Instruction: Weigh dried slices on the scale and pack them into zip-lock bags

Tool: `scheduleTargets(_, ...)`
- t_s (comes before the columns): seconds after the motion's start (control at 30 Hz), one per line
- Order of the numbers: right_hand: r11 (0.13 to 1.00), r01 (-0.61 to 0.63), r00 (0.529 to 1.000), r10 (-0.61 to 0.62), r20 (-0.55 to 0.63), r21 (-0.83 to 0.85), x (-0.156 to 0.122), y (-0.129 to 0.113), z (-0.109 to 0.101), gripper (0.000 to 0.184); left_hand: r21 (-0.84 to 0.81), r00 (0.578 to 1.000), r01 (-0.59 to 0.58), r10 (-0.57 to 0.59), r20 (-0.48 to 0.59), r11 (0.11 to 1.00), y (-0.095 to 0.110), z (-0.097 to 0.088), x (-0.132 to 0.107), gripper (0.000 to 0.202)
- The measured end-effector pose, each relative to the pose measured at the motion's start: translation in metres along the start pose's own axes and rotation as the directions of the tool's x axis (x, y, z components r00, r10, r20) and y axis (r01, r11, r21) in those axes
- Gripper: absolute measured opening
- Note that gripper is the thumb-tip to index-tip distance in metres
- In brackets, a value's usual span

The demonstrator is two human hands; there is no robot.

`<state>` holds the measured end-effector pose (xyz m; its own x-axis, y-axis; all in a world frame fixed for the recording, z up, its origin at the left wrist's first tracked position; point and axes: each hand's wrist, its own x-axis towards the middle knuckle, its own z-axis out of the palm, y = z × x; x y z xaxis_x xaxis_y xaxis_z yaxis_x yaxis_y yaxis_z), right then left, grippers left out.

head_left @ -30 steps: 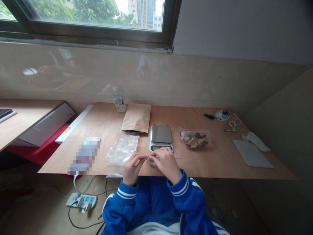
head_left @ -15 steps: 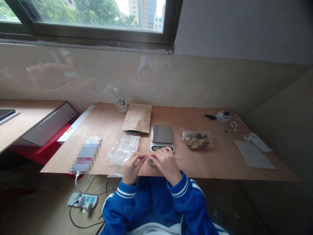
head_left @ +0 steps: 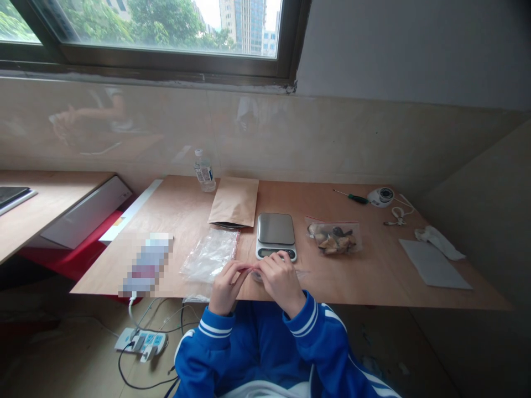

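Observation:
Both hands meet at the table's front edge, fingertips together in a pinch. My left hand [head_left: 226, 284] and my right hand [head_left: 282, 279] grip the top edge of a clear plastic bag [head_left: 258, 276], mostly hidden under the fingers; its contents cannot be made out. Just beyond my right hand stands a digital kitchen scale [head_left: 276, 230] with a bare metal plate. Left of it lie flat clear zip bags [head_left: 209, 257], close to my left hand. A brown kraft pouch [head_left: 235, 202] rests behind them, its mouth facing me. To the scale's right is a zip bag of dried brown pieces [head_left: 338, 239].
A water bottle [head_left: 204, 171] stands at the back. A blurred phone [head_left: 147, 264] charges at left, its cable running to a power strip [head_left: 141, 341] below. At right are a screwdriver [head_left: 357, 199], a white camera [head_left: 380, 197], and a white sheet [head_left: 435, 264] with crumpled tissue [head_left: 440, 243].
The view has shifted slightly. My fingers remain pinched together at nearly the same spot, with my right hand turned a little. Nothing else has moved.

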<state>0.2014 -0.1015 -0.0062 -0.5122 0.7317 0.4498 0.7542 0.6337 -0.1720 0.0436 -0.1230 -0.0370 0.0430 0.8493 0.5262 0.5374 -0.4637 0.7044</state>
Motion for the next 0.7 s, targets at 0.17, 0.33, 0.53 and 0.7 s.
scheduleTargets(0.17,0.999,-0.040,0.999,0.040,-0.025,-0.004,0.000,0.000,0.004,0.019,0.016,1.000,-0.011,0.011,-0.009,1.000,0.002,0.000,-0.001,0.009)
scheduleTargets(0.33,1.000,-0.020,1.000,0.020,-0.007,0.024,-0.001,0.004,0.005,0.017,0.036,0.999,-0.008,0.009,-0.031,0.999,-0.001,-0.003,-0.001,0.007)
scheduleTargets(0.53,1.000,-0.005,1.000,0.005,0.024,0.009,-0.001,0.009,0.008,0.018,0.017,0.999,0.038,-0.038,0.011,0.999,-0.004,-0.001,-0.002,0.008)
scheduleTargets(0.7,1.000,0.004,1.000,-0.005,0.021,0.011,0.001,0.010,0.010,0.021,-0.026,0.995,0.068,-0.066,0.081,0.997,-0.001,0.002,0.001,0.009)
